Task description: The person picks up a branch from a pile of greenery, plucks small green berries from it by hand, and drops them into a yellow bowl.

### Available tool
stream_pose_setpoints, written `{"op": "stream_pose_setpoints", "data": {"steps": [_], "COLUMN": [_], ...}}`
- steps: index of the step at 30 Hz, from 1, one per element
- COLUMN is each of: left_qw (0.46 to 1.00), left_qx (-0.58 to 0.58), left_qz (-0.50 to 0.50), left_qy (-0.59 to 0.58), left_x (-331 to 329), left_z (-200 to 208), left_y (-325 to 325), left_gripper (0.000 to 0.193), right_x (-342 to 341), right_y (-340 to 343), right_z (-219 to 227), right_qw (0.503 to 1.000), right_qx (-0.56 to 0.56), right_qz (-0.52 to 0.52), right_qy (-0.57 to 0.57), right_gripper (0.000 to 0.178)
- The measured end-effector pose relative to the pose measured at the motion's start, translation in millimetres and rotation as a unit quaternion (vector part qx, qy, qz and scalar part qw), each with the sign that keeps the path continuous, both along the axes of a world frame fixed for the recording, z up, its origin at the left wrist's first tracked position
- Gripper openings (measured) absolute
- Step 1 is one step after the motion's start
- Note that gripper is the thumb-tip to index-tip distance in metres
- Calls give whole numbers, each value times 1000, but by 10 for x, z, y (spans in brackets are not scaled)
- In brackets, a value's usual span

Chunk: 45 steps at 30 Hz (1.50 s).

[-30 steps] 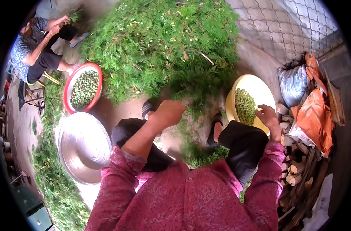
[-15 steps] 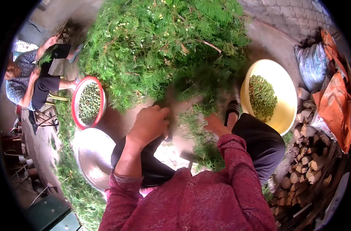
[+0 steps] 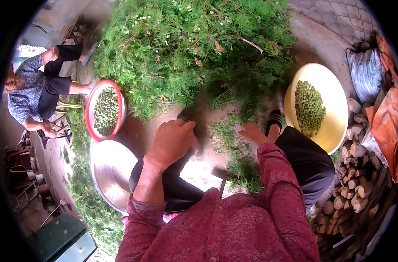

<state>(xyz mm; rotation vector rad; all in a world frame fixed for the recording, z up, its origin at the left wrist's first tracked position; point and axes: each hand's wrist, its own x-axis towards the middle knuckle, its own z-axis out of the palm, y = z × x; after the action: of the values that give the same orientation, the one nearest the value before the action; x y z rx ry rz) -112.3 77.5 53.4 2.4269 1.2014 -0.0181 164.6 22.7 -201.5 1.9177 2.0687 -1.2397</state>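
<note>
Maroon sleeves (image 3: 286, 187) led down to two bare hands, and neither gave much away; the left hand (image 3: 172, 142) was back-up with bent knuckles and its fingertips tucked out of sight, so honestly I couldn't tell if anything was pinched in there; the right hand (image 3: 252, 132) was small in the view and a bit soft, so no clue about that grip either; it sat near the right shoe (image 3: 275, 120), over some leafy scraps (image 3: 236, 157) on the ground.

Just past the hands lay the big green heap of branches (image 3: 186, 52), with pale berries dotted through it; off to the right by the knee stood a yellow tub (image 3: 336, 115) with a pile of green berries (image 3: 310, 109) against its left side; on the left were a red-rimmed bowl (image 3: 120, 107) with more berries and, just below it, a metal basin (image 3: 113, 168); a co-worker (image 3: 31, 94) sat beyond the bowl; firewood (image 3: 351, 192) was stacked far right.

My read: berry picking, seemingly somewhere between sprigs; a next move would've called for one hand steadying a sprig from the heap, the other stripping it, then a short swing right to the yellow tub.
</note>
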Motion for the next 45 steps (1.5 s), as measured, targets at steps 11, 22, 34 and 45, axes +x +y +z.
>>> {"op": "stream_pose_setpoints", "data": {"steps": [11, 22, 34, 45], "left_qw": [999, 999, 999, 995], "left_qx": [15, 13, 1, -9], "left_qz": [-10, -26, -38, -94], "left_qy": [-27, -18, 14, -10], "left_x": [6, 28, 45, 152], "left_z": [22, -32, -87, -287], "left_y": [-29, -89, -107, -113], "left_gripper": [28, 28, 12, 16], "right_x": [-608, 11, -147, -132], "right_y": [-1114, -864, -261, 64], "right_z": [20, -149, -589, -192], "right_qw": [991, 991, 576, 683], "right_qx": [45, 69, -135, -131], "right_qz": [17, 116, -610, -557], "right_qy": [127, 6, 528, 454], "right_gripper": [37, 26, 28, 9]}}
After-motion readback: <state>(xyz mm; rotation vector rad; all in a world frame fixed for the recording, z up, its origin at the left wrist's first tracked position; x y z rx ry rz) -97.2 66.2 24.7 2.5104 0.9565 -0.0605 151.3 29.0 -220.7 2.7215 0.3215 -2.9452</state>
